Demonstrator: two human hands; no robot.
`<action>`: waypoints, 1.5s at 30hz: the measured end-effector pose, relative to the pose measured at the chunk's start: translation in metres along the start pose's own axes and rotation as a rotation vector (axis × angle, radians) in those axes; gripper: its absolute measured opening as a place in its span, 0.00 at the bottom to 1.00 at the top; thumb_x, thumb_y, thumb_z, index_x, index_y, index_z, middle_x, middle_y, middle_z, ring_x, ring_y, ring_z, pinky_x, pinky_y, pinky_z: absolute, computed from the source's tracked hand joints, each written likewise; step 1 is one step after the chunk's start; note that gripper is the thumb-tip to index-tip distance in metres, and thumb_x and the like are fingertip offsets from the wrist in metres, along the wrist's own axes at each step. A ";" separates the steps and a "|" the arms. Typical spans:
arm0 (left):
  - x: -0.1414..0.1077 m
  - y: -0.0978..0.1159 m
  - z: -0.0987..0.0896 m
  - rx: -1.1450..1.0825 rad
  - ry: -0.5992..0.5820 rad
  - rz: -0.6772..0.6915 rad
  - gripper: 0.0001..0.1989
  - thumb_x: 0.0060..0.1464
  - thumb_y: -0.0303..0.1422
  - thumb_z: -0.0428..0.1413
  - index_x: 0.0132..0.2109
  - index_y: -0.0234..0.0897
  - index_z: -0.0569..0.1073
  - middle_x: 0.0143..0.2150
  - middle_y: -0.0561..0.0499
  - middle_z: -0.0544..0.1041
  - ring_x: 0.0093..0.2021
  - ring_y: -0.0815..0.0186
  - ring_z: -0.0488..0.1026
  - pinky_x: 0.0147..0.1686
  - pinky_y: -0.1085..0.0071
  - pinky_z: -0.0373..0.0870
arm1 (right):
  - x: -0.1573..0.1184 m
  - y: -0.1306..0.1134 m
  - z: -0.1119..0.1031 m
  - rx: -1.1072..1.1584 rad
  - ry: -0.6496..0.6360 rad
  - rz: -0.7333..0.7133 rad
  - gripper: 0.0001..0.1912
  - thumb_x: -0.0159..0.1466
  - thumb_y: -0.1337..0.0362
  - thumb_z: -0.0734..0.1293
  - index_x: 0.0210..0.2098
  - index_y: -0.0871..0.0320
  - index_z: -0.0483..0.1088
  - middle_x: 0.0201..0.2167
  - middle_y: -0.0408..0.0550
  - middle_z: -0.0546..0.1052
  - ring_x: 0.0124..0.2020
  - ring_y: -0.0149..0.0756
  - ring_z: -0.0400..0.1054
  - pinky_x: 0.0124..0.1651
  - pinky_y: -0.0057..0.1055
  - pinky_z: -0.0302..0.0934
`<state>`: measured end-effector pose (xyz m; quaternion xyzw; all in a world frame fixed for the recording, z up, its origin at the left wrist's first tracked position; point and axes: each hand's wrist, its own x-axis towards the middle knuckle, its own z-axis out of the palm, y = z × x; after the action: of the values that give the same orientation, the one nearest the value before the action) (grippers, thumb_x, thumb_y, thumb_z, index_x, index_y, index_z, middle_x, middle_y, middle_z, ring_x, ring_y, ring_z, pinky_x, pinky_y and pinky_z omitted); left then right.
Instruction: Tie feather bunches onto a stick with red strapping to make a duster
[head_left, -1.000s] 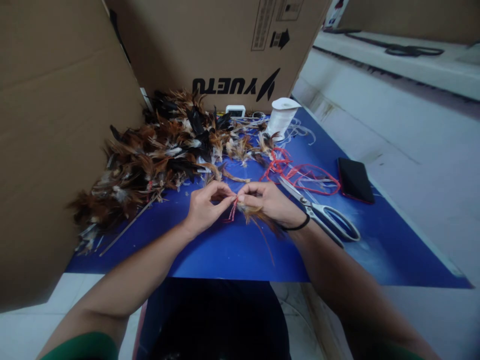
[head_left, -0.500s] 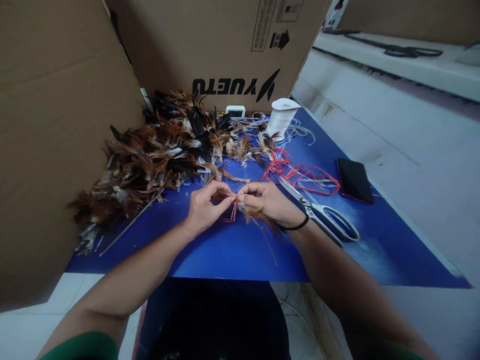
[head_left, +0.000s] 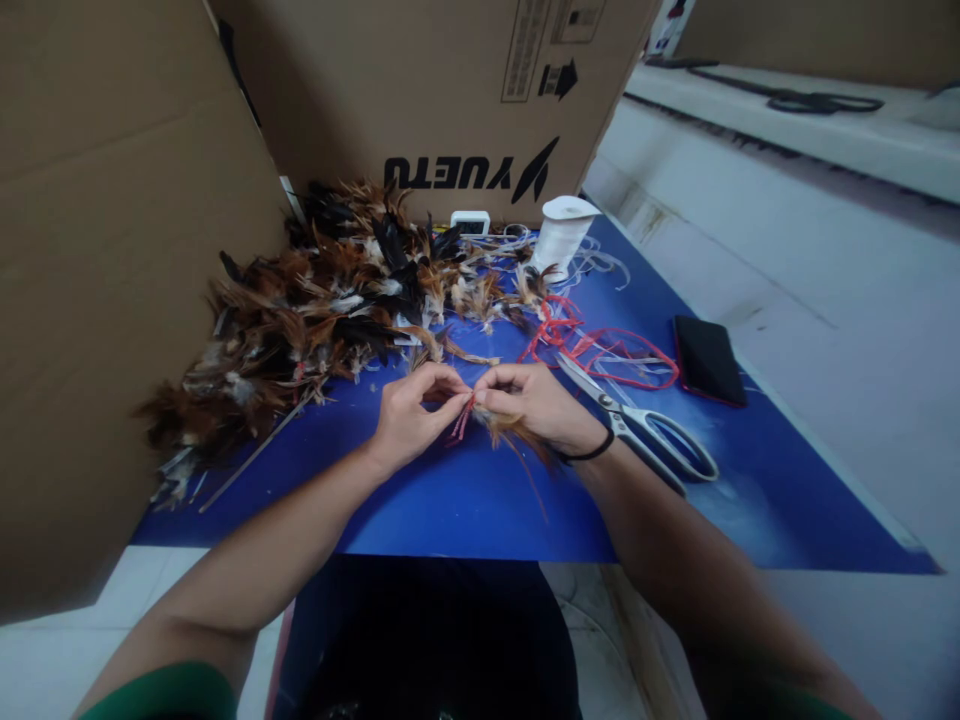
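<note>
Fingertips nearly touching, my two hands meet over the blue table [head_left: 450, 520]. My left hand [head_left: 412, 415] is closed, thumb and forefinger pinching a thin red cord [head_left: 461, 425] that dangles below the fingertips. My right hand [head_left: 536, 405] is closed on a small brown feather bunch [head_left: 511, 432], whose tips point down and right under the palm. A black band circles the right wrist. Just right of that hand lie scissors [head_left: 637, 425] with blades slightly apart. Behind it a tangle of red ribbon [head_left: 600, 350] rests on the table. The exact joint between cord and feathers is hidden by the fingers.
A large heap of brown and black feathers [head_left: 300, 310] covers the back left. Behind stand cardboard boxes [head_left: 450, 90]. A white spool [head_left: 562, 238] and a small white device [head_left: 471, 223] are at the back. A black phone [head_left: 709, 360] lies at the right, near the wall.
The hanging red cord has swung and bunched closer together below my fingertips. Both hands keep nearly the same place and grip.
</note>
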<state>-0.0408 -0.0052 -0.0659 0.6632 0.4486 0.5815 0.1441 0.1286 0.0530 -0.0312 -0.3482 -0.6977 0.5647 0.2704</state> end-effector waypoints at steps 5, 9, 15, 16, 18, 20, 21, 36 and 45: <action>0.001 0.002 0.000 0.013 -0.006 0.000 0.06 0.51 0.29 0.61 0.36 0.35 0.72 0.31 0.53 0.79 0.29 0.72 0.78 0.30 0.79 0.76 | 0.000 -0.001 0.001 -0.028 0.006 0.002 0.09 0.52 0.60 0.69 0.24 0.60 0.71 0.22 0.43 0.71 0.23 0.26 0.60 0.25 0.25 0.55; 0.002 0.002 -0.001 -0.034 -0.014 -0.031 0.06 0.51 0.28 0.62 0.35 0.35 0.71 0.30 0.54 0.78 0.29 0.72 0.78 0.30 0.79 0.76 | -0.001 -0.002 0.000 -0.039 0.003 -0.006 0.08 0.52 0.61 0.68 0.24 0.61 0.71 0.22 0.42 0.71 0.23 0.26 0.60 0.26 0.25 0.55; 0.003 0.004 -0.003 -0.054 -0.038 -0.100 0.04 0.53 0.27 0.60 0.35 0.36 0.71 0.30 0.54 0.78 0.29 0.71 0.77 0.32 0.76 0.76 | -0.001 -0.001 0.000 -0.047 -0.018 -0.019 0.08 0.53 0.61 0.68 0.25 0.60 0.71 0.22 0.42 0.71 0.23 0.26 0.61 0.25 0.24 0.54; 0.002 0.004 -0.003 -0.056 -0.039 -0.103 0.04 0.53 0.27 0.59 0.35 0.37 0.71 0.30 0.54 0.77 0.29 0.71 0.77 0.32 0.76 0.76 | -0.001 -0.001 -0.001 -0.046 -0.023 -0.026 0.08 0.53 0.61 0.67 0.25 0.60 0.71 0.22 0.42 0.71 0.23 0.26 0.61 0.25 0.24 0.55; 0.002 0.005 -0.003 -0.059 -0.041 -0.103 0.03 0.53 0.27 0.59 0.35 0.37 0.71 0.30 0.54 0.77 0.29 0.71 0.77 0.32 0.76 0.75 | -0.001 -0.001 -0.001 -0.056 -0.035 -0.037 0.07 0.53 0.61 0.67 0.25 0.60 0.71 0.23 0.42 0.72 0.24 0.26 0.61 0.26 0.24 0.55; 0.002 0.005 -0.002 -0.059 -0.040 -0.105 0.03 0.53 0.27 0.59 0.35 0.37 0.71 0.30 0.54 0.77 0.29 0.71 0.77 0.31 0.75 0.75 | -0.001 -0.001 -0.001 -0.071 -0.039 -0.045 0.07 0.54 0.61 0.67 0.25 0.60 0.71 0.23 0.42 0.72 0.24 0.26 0.62 0.26 0.24 0.55; 0.002 0.005 -0.002 -0.058 -0.038 -0.106 0.04 0.53 0.26 0.59 0.36 0.37 0.70 0.30 0.54 0.78 0.29 0.71 0.77 0.32 0.75 0.75 | -0.001 -0.001 -0.002 -0.079 -0.039 -0.046 0.07 0.54 0.61 0.67 0.25 0.59 0.71 0.23 0.42 0.72 0.24 0.26 0.62 0.26 0.24 0.55; -0.001 -0.001 0.000 -0.095 -0.065 -0.119 0.10 0.50 0.29 0.62 0.40 0.36 0.70 0.32 0.52 0.80 0.32 0.70 0.80 0.34 0.76 0.78 | -0.003 0.000 0.001 -0.249 0.055 -0.105 0.04 0.55 0.65 0.66 0.26 0.58 0.72 0.24 0.43 0.74 0.23 0.28 0.65 0.26 0.26 0.61; -0.001 -0.001 0.000 0.011 -0.047 -0.001 0.09 0.52 0.27 0.60 0.41 0.36 0.70 0.32 0.53 0.79 0.30 0.73 0.78 0.32 0.80 0.76 | -0.003 -0.001 0.002 -0.123 0.038 -0.042 0.06 0.55 0.62 0.67 0.27 0.59 0.71 0.19 0.40 0.71 0.18 0.24 0.61 0.21 0.24 0.57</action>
<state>-0.0409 -0.0057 -0.0670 0.6772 0.4486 0.5632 0.1513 0.1282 0.0495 -0.0307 -0.3600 -0.7331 0.5081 0.2734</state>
